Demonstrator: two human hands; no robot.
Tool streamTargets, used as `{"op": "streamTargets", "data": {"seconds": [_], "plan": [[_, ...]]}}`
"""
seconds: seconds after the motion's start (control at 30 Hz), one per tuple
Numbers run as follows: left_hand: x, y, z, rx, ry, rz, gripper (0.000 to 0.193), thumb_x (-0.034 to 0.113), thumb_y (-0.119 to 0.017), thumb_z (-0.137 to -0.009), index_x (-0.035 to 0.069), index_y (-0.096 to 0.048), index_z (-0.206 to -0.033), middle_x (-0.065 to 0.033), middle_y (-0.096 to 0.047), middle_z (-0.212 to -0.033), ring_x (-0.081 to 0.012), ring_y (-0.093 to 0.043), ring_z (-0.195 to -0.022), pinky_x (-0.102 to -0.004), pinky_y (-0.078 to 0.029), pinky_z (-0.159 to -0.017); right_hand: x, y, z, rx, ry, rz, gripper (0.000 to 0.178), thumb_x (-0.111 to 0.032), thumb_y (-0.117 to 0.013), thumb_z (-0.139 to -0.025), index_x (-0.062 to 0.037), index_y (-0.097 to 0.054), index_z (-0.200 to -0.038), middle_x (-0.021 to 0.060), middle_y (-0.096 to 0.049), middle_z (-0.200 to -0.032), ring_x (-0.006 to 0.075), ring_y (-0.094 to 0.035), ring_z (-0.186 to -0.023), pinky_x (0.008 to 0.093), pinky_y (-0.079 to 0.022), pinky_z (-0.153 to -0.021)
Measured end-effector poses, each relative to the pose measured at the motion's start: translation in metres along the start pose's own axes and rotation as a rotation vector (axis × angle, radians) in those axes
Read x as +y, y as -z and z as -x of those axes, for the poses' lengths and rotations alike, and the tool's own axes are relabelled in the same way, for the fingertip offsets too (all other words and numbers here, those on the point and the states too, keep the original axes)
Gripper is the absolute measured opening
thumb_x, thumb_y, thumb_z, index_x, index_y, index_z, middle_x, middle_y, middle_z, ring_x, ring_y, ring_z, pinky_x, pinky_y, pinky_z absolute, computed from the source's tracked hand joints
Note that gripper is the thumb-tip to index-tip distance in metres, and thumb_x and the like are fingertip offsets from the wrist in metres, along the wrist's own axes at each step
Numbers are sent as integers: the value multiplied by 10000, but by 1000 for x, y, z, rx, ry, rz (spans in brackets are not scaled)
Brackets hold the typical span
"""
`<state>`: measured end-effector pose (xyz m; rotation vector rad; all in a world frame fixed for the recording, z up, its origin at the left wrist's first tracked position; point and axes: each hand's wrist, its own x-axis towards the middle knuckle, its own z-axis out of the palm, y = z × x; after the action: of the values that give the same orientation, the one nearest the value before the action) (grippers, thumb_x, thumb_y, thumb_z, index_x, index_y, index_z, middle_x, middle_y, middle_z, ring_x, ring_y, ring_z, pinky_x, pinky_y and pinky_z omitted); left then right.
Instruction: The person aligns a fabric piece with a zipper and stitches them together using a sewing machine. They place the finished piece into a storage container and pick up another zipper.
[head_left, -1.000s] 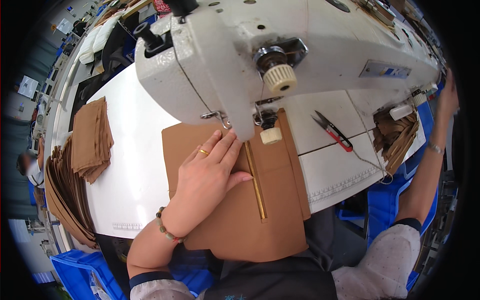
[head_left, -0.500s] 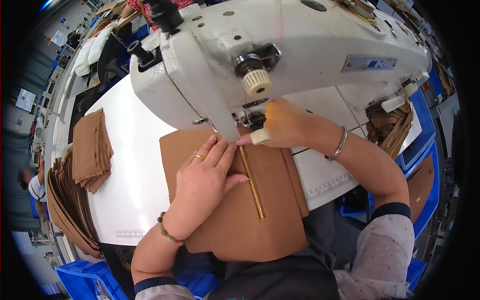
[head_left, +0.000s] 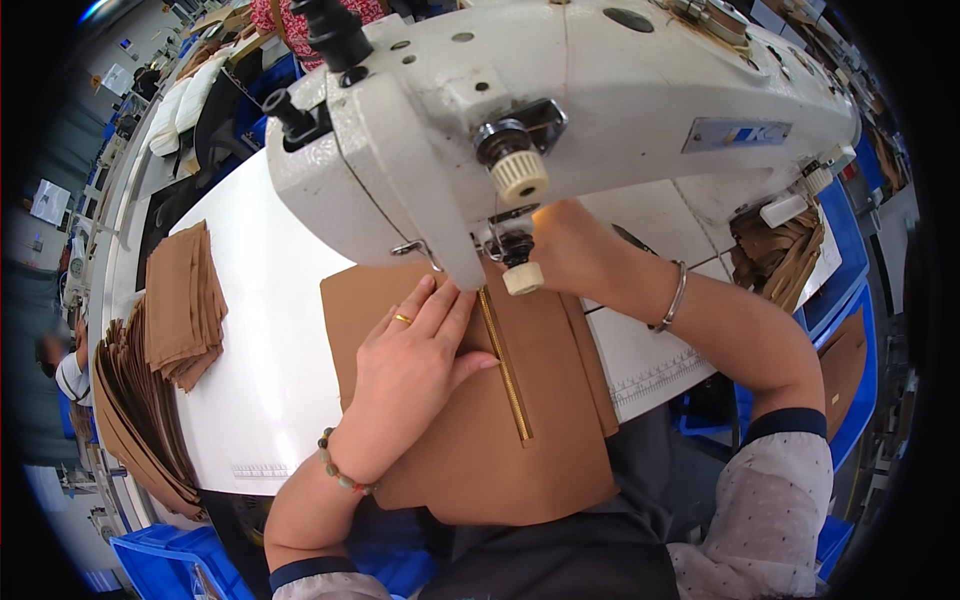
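Under the head of a white sewing machine (head_left: pixel 400 150) lies a brown fabric panel (head_left: pixel 460 460) with a gold-toothed zipper (head_left: pixel 510 385) set into it. My left hand (head_left: pixel 410 350) rests flat on the panel just left of the zipper, fingers stretched toward the needle area and thumb reaching to the zipper's edge. Behind the machine's cream knob (head_left: pixel 522 278) is my right hand (head_left: pixel 565 245), at the far side of the panel. The machine hides its fingers, so what they touch or hold does not show. The panel's near edge hangs over my lap.
A stack of folded brown pieces (head_left: pixel 185 300) and a fanned brown pile (head_left: pixel 145 410) lie at the left. More brown pieces (head_left: pixel 775 250) sit at the right, beside blue bins (head_left: pixel 850 400). Another blue bin (head_left: pixel 180 560) stands lower left. A person in red patterned clothing (head_left: pixel 320 25) is beyond the machine.
My right hand's fingertips, seen beside the needle area before, have drawn back out of sight behind the machine. The left hand and panel stay nearly the same, with a slight shift of the view.
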<state>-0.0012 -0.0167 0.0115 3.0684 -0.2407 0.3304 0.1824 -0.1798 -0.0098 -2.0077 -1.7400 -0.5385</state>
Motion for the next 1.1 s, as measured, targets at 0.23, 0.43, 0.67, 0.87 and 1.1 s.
{"op": "streamTargets", "data": {"seconds": [0.23,0.43,0.67,0.87,1.1], "plan": [[0,0,1,1,4,-8,677,500,-737,-823,53,-668,-1326,-103,-675,-1344,-290,-612,-1312,-373,-555,-999,1,-27,-1,69,-33,-50,101,-188,-718,-712,-102,-727,-659,104,-688,-665,277,-723,-666,388,-572,-569],[0,1,0,-29,8,8,672,500,-738,-822,53,-674,-1320,-110,-676,-1338,-294,-611,-1313,-372,-549,-1009,-5,-12,7,-81,61,107,141,-183,-709,-738,-67,-680,-664,112,-658,-635,250,-690,-596,372,-537,-497],[1,-1,2,4,3,30,647,472,-738,-833,36,-675,-1308,-98,-673,-1306,-287,-611,-1301,-398,-529,-1021,-16,10,12,-95,122,139,103,-160,-678,-793,-71,-639,-758,89,-641,-688,234,-689,-602,361,-521,-482],[2,3,-2,-46,26,13,684,481,-754,-808,74,-659,-1349,-90,-658,-1371,-278,-597,-1332,-366,-544,-1012,-4,-14,3,-36,-49,4,119,-193,-671,-847,-102,-737,-807,110,-694,-753,281,-718,-679,398,-550,-563],[3,2,-1,-38,33,11,682,484,-753,-807,80,-659,-1348,-94,-659,-1359,-282,-596,-1332,-371,-544,-1006,-6,-32,0,43,-215,-183,148,-217,-665,-886,-108,-763,-864,107,-717,-775,312,-727,-721,443,-556,-605]]}}
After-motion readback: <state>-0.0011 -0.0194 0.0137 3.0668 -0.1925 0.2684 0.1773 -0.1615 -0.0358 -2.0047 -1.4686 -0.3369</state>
